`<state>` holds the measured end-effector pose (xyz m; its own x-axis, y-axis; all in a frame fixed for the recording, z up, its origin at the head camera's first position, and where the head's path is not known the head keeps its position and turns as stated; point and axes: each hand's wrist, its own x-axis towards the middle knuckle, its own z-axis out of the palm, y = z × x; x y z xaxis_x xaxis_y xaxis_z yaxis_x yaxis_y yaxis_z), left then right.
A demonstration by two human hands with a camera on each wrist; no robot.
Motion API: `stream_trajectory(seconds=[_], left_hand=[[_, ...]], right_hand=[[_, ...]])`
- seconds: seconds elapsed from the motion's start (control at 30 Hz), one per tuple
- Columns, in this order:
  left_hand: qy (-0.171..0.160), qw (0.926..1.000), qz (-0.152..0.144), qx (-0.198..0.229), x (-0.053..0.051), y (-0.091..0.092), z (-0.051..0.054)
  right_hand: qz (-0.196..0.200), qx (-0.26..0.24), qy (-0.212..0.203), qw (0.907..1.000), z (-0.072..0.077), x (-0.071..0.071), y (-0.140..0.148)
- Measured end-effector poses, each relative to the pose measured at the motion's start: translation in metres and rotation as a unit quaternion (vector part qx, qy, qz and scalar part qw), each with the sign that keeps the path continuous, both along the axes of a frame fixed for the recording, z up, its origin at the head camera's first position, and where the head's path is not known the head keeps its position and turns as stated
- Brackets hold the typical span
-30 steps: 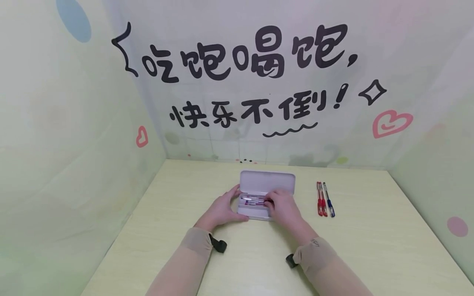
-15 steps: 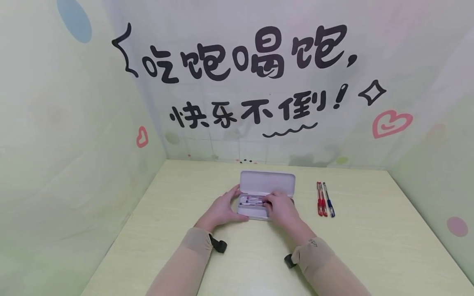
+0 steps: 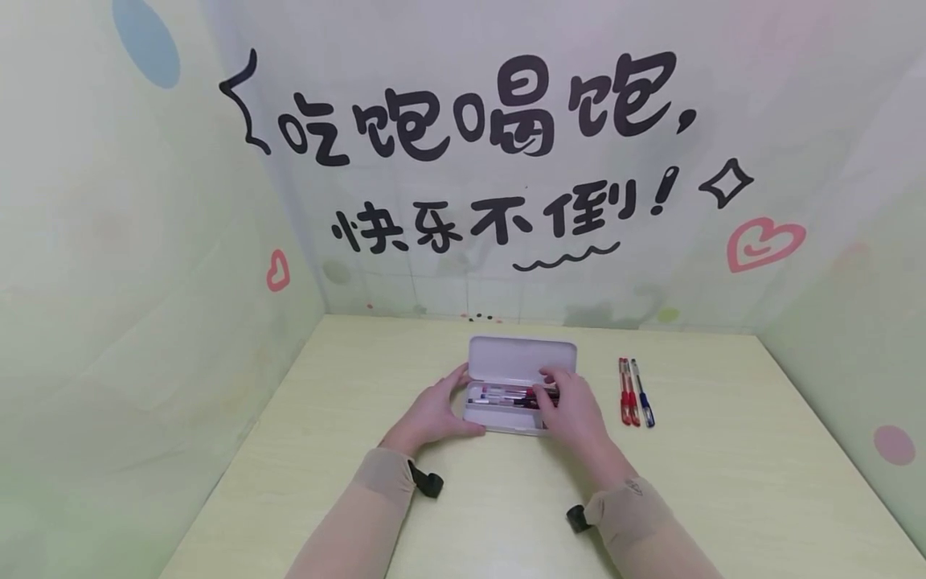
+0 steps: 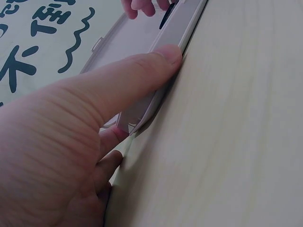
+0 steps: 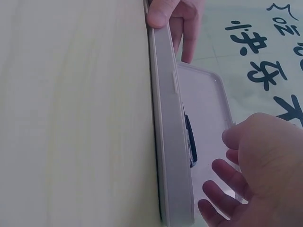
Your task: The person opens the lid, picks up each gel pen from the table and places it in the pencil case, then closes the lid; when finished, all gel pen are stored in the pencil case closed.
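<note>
1. Since half a second ago, shifted the right hand (image 3: pixel 575 410) rightward and parted its fingers, leaving more of the dark pen (image 3: pixel 526 404) in sight beneath its thumb.
2. To judge from this, let go of that pen among those in the pencil case (image 3: pixel 502 419); placing it looks nearly finished.
3. Holding nothing visible in the right hand now: thumb well apart from loosely bent fingers, above the right end of the case.
4. Gripping the left end of the case with the left hand (image 3: pixel 432 414), thumb on the near edge, fingers round the end.
5. Beyond the right fingertips, the raised lid (image 3: pixel 516 359); right of that hand, two red pens (image 3: pixel 625 406) and a blue pen (image 3: pixel 646 408).
</note>
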<state>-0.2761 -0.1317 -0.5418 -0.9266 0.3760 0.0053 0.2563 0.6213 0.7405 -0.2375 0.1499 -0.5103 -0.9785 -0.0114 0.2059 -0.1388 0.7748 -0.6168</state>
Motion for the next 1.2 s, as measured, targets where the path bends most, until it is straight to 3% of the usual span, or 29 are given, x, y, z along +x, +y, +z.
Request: stream_trajectory(seconds=[0.6,0.87,1.2], left_hand=[[-0.006,1.0,0.004,-0.002,0.001,0.0,0.002],[-0.003,1.0,0.003,-0.004,0.001,0.001,0.0],[0.003,1.0,0.0,-0.002,0.001,0.001,0.001]], right_hand=[[-0.1,-0.033,0.027,0.9941,-0.006,0.017,0.076],[-0.15,-0.049,-0.013,0.9873,-0.009,0.024,0.101],[-0.188,-0.02,-0.064,0.98,-0.012,0.028,0.117]])
